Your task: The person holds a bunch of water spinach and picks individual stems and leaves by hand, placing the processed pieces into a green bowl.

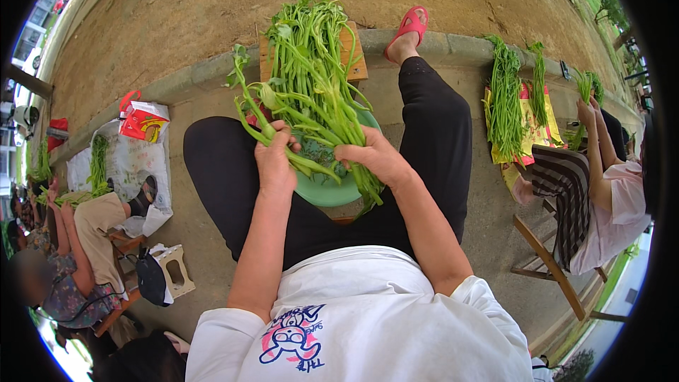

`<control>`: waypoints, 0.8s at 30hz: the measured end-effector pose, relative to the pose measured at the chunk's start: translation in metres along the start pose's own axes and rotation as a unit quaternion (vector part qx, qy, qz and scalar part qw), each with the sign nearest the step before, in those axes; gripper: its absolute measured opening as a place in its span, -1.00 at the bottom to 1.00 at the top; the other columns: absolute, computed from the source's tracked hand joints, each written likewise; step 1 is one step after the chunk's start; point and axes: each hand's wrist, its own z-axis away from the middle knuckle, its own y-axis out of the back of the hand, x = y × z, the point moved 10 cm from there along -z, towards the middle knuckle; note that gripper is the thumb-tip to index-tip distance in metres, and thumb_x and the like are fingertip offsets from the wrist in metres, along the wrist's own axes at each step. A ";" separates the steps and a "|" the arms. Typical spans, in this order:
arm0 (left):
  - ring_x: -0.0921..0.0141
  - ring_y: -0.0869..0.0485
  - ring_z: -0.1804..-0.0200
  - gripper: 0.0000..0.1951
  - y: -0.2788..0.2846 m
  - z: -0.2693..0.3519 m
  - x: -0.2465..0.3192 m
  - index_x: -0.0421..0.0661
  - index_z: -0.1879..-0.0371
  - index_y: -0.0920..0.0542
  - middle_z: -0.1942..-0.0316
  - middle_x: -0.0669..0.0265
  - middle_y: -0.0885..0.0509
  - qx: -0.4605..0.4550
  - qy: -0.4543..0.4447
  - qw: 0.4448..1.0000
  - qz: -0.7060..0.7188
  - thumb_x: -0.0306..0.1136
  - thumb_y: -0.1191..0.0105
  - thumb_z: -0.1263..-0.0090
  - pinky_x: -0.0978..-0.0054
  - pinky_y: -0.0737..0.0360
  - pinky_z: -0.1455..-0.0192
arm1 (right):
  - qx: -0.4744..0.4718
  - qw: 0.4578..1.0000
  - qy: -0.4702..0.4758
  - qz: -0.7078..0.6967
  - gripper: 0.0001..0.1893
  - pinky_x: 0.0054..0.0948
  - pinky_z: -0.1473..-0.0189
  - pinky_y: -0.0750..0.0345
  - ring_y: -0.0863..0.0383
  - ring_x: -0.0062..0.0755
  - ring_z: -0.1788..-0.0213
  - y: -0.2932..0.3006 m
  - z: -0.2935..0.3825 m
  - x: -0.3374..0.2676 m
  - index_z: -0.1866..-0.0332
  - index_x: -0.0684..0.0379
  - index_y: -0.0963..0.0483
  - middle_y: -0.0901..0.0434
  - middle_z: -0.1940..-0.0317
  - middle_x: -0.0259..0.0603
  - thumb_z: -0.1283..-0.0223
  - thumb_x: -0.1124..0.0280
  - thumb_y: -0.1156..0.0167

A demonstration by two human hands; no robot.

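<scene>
My left hand (277, 156) is closed around a few thick green vegetable stems (313, 166), whose cut ends point towards my right hand. In my right hand (377, 155) is a larger bunch of long green stems (339, 116), its lower ends hanging past the wrist side. Both hands are above a light green plastic basin (323, 200) between my knees, and bits of leaf show inside it. Just beyond, a big heap of leafy stems (305, 37) lies over a small wooden stool (360, 66). The bunch overlaps this heap, so where one ends I cannot tell.
A concrete kerb (440, 48) runs behind the stool, with bare soil beyond. On the right, a seated person (604, 191) handles greens beside a yellow-red sack (530, 132). To the left, another seated person (79, 270) works near a white sheet (132, 164) and a red bag (144, 119).
</scene>
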 end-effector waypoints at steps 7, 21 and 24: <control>0.54 -0.58 0.34 -0.84 -0.017 0.007 0.016 -0.16 0.11 -0.56 0.33 0.40 -0.57 -0.057 -0.057 0.989 -0.125 -0.45 -0.14 -0.38 0.62 -0.52 0.33 | 0.173 0.968 0.090 -0.160 -0.87 -0.50 0.35 -0.50 -0.54 -0.55 0.42 0.038 0.002 -0.017 0.14 0.22 -0.47 -0.60 0.35 -0.28 -0.26 0.46 -0.16; 0.60 -0.47 0.32 -0.61 -0.055 0.031 -0.015 -0.18 -0.22 -0.49 0.34 0.45 -0.53 -0.257 0.026 0.953 -0.158 -0.31 -0.06 -0.47 0.60 -0.46 0.22 | 0.058 0.973 0.094 -0.204 -0.85 -0.48 0.26 -0.53 -0.56 -0.50 0.36 0.012 -0.007 -0.019 0.14 0.24 -0.49 -0.56 0.35 -0.29 -0.22 0.49 -0.21; 0.60 -0.47 0.32 -0.57 -0.063 0.039 -0.019 -0.16 -0.27 -0.44 0.32 0.46 -0.54 -0.286 0.051 0.944 -0.159 -0.27 -0.05 -0.49 0.60 -0.46 0.22 | 0.039 0.966 0.081 -0.241 -0.87 -0.45 0.26 -0.54 -0.56 -0.50 0.36 0.007 -0.005 -0.023 0.15 0.25 -0.48 -0.56 0.36 -0.28 -0.23 0.50 -0.18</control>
